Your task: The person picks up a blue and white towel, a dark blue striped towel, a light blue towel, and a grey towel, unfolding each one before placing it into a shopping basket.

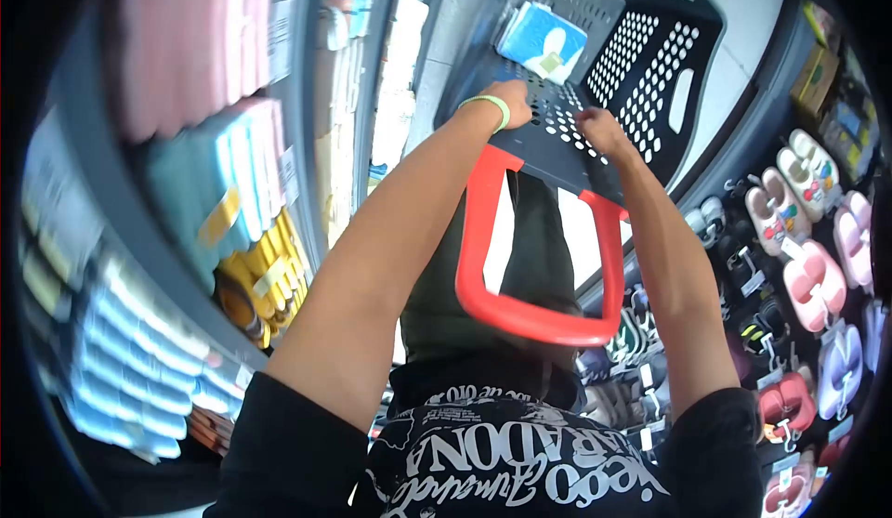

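Observation:
A dark grey shopping basket (650, 77) with rows of holes in its walls is tilted in front of me. Its red handle (530, 318) hangs toward my body. Inside, near the far wall, lies a flat blue and white package (544, 42). My left hand (509, 104), with a pale green band at the wrist, is closed over the basket's near wall, left of centre. Slightly blurred, my right hand (602, 132) is curled closed over the same wall, further right. Whether either hand grips anything is hidden from view.
Shelves on my left carry folded pink textiles (190, 44), yellow ones (269, 281) and stacks of light blue ones (135, 351). Racks on my right hold many slippers, including a pink pair (815, 281) and a purple pair (839, 369). A pale floor (743, 53) shows beyond the basket.

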Available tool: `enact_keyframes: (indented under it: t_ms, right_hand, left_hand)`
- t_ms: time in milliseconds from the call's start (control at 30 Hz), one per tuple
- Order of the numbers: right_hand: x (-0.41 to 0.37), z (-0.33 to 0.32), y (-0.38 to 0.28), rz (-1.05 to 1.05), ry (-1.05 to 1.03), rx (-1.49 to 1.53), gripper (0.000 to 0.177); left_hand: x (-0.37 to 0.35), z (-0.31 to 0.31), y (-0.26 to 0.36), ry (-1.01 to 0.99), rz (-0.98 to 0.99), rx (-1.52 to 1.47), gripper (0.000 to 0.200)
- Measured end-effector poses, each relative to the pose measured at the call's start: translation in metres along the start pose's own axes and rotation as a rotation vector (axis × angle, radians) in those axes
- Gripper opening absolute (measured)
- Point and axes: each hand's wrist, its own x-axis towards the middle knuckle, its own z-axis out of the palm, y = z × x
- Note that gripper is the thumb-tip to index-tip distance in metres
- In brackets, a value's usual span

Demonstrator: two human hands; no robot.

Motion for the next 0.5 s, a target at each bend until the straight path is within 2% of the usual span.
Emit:
enact_keyframes:
  t_ms: [100,167,233,300,333,400,500]
  right_hand:
    - [-0.053,-0.016,-0.032,-0.079,-0.006,0.056,0.029]
    - [-0.084,-0.026,-0.055,-0.056,-0.102,0.056,0.028]
    - [-0.120,-0.027,-0.077,-0.077,-0.094,0.171,0.030]
    - [-0.147,-0.028,-0.094,-0.184,-0.129,0.110,0.028]
    - [-0.163,-0.031,-0.107,-0.182,-0.170,0.063,0.028]
    - [-0.196,-0.026,-0.132,-0.177,-0.189,0.153,0.028]
    - [-0.239,-0.019,-0.159,-0.237,-0.258,0.191,0.025]
  left_hand:
    - [-0.045,-0.006,-0.011,0.112,0.035,-0.135,0.040]
    - [-0.077,-0.015,-0.019,0.180,0.103,-0.297,0.036]
    - [-0.106,-0.014,-0.035,0.265,0.190,-0.525,0.032]
    - [-0.140,-0.013,-0.053,0.303,0.296,-0.781,0.030]
    - [-0.166,-0.011,-0.058,0.312,0.281,-0.905,0.028]
    - [-0.214,0.001,-0.078,0.395,0.254,-1.061,0.026]
    - [-0.250,0.059,-0.129,0.562,0.142,-1.271,0.025]
